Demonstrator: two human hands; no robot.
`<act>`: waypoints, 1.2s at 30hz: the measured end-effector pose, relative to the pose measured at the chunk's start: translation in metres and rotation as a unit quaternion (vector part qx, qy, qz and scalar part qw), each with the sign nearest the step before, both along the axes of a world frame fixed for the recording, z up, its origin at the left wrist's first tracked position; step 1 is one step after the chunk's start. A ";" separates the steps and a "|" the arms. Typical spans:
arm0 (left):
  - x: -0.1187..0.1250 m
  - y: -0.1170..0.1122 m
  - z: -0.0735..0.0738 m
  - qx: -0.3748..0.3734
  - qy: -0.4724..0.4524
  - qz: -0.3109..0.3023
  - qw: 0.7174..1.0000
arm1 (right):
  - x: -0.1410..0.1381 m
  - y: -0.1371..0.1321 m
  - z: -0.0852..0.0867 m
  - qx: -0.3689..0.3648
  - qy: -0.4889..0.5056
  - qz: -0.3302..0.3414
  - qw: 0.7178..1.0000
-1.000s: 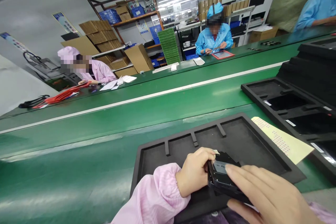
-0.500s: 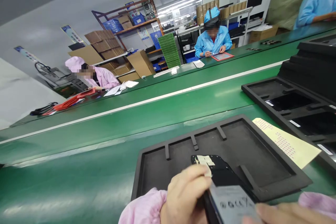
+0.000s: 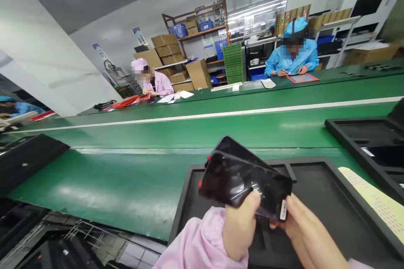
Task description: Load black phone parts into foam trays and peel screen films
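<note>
A dark tray (image 3: 28,155) lies at the left edge on the green conveyor belt (image 3: 142,176). The left hand (image 3: 240,227), in a pink sleeve (image 3: 202,243), rises from below with its thumb pressed on the glossy face of a black phone (image 3: 246,176) and its fingers closed behind it. The phone is held tilted above a black foam tray (image 3: 331,193). The right hand (image 3: 303,231) reaches up from the lower right and grips the phone's right end by its white label (image 3: 282,209). A yellow sheet (image 3: 375,197) lies just right of the foam tray.
</note>
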State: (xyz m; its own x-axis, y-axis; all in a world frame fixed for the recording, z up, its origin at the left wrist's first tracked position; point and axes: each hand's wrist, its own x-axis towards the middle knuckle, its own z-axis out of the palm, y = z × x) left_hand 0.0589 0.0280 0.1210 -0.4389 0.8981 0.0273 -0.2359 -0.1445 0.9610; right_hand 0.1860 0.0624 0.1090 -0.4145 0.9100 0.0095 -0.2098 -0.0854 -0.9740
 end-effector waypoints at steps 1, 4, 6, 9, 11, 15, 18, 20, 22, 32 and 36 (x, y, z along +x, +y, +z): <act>-0.006 0.002 0.008 -0.002 -0.052 0.016 0.998 | 0.007 0.006 0.001 0.012 -0.022 -0.040 0.999; -0.020 0.008 0.026 -0.080 -0.145 -0.059 0.984 | 0.026 0.038 0.016 0.094 -0.095 -0.155 0.979; -0.023 0.010 0.028 -0.139 -0.143 -0.131 0.971 | 0.031 0.059 0.034 0.150 -0.161 -0.119 0.968; -0.019 0.011 0.019 -0.175 -0.105 -0.199 0.958 | 0.026 0.081 0.059 0.223 -0.246 -0.002 0.943; -0.018 0.011 0.012 -0.192 -0.073 -0.237 0.950 | 0.018 0.089 0.067 0.243 -0.273 0.068 0.928; -0.022 0.013 0.010 -0.232 -0.043 -0.292 0.927 | 0.003 0.096 0.061 0.296 -0.257 0.139 0.909; -0.027 0.017 0.009 -0.250 -0.040 -0.300 0.920 | -0.003 0.095 0.048 0.399 -0.239 0.112 0.878; -0.029 0.019 0.007 -0.261 -0.030 -0.303 0.916 | -0.004 0.094 0.040 0.458 -0.237 0.083 0.853; -0.031 0.021 0.004 -0.273 -0.026 -0.316 0.908 | -0.002 0.094 0.034 0.468 -0.241 0.074 0.847; -0.036 0.022 -0.001 -0.314 -0.018 -0.339 0.887 | 0.002 0.100 0.040 0.435 -0.287 0.148 0.840; -0.040 0.023 -0.002 -0.241 -0.116 -0.302 0.915 | 0.020 0.070 0.040 0.680 -0.282 0.078 0.673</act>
